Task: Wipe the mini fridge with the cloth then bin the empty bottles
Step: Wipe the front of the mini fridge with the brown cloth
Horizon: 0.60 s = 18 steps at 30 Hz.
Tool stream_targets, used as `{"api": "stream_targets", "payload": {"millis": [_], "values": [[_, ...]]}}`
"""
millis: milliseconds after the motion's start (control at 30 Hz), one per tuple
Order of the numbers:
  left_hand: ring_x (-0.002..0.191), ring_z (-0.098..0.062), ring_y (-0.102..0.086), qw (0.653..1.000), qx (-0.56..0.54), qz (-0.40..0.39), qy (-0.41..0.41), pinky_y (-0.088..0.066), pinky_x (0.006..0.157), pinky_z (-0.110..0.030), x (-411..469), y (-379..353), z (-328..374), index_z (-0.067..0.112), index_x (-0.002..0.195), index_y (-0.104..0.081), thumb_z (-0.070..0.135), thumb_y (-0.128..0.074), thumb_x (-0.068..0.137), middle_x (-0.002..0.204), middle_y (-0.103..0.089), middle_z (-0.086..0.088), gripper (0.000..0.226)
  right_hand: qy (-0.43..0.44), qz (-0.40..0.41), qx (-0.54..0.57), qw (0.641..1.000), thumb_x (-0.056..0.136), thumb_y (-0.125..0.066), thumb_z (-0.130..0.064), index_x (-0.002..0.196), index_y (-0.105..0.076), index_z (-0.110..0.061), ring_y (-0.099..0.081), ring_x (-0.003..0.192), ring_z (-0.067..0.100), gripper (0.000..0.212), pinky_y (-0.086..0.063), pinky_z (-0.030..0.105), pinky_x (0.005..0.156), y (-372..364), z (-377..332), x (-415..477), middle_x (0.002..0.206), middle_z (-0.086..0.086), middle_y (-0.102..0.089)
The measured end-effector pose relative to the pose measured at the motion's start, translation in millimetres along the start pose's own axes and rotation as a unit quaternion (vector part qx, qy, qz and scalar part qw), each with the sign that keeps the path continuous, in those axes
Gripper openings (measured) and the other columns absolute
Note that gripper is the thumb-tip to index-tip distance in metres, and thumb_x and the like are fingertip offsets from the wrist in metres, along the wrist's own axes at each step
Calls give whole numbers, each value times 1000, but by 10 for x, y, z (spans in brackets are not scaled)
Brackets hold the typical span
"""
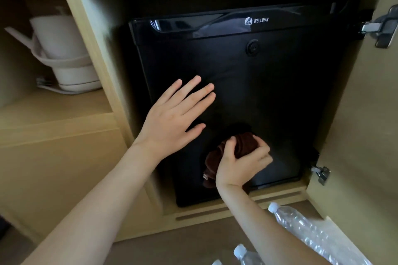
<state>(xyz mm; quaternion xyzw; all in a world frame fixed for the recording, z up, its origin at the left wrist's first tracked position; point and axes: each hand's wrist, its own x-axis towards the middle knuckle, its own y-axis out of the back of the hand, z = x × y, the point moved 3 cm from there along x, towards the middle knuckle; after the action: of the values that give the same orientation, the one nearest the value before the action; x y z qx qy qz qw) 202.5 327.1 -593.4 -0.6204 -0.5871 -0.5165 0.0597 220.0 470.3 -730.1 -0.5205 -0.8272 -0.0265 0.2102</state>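
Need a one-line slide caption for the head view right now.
Right hand wipes the black mini fridge door with a brown cloth; left hand flat on it.

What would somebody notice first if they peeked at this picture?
Probably the big black mini fridge filling the wooden cupboard. On its door, the left hand lies flat and open, while lower down the right hand presses a bunched brown cloth against it. Clear plastic bottles lie on the floor at bottom right.

bottles (312,236) cropped, cloth (217,157) partly hidden
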Motion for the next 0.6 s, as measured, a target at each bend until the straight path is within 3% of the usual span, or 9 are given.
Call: {"api": "stream_targets", "payload": {"millis": [67,167,300,467,600], "values": [[149,-26,-29,1000,1,-8,-7,-18,125,-42,-1,18,-11,12,146,-49,31,-70,89,156,-41,-3,64,-5,24,28,999,79,-67,-41,117,-50,-18,-49,101,26,48,-49,46,90,-107,-267,84,109,0,-39],[148,-25,-31,1000,10,3,-13,-17,124,-44,-33,86,-109,12,145,-50,31,-69,90,155,-43,-3,62,76,31,53,995,77,-72,-39,115,-55,-22,-48,101,20,45,-45,30,88,-261,-646,236,109,-3,-40],[149,-23,-31,1000,21,11,-1,-18,124,-45,-163,184,-289,13,146,-50,31,-66,92,156,-42,-1,59,185,1,26,982,78,-76,-35,117,-59,-14,-49,100,21,47,-40,23,90,-274,-622,218,109,2,-44],[149,-24,-31,1000,23,-8,2,-21,123,-44,-239,253,-369,13,147,-48,30,-66,93,156,-42,-1,60,132,-54,-10,990,79,-70,-36,118,-57,-5,-46,99,22,51,-40,27,90,-115,-229,-110,109,15,-45],[146,-25,-36,999,32,-4,-28,-23,123,-45,-209,299,-412,12,145,-50,30,-68,91,154,-45,-3,60,86,-33,10,996,78,-70,-39,115,-56,-16,-38,97,13,46,-34,21,87,-210,-565,-43,109,1,-38]]}}
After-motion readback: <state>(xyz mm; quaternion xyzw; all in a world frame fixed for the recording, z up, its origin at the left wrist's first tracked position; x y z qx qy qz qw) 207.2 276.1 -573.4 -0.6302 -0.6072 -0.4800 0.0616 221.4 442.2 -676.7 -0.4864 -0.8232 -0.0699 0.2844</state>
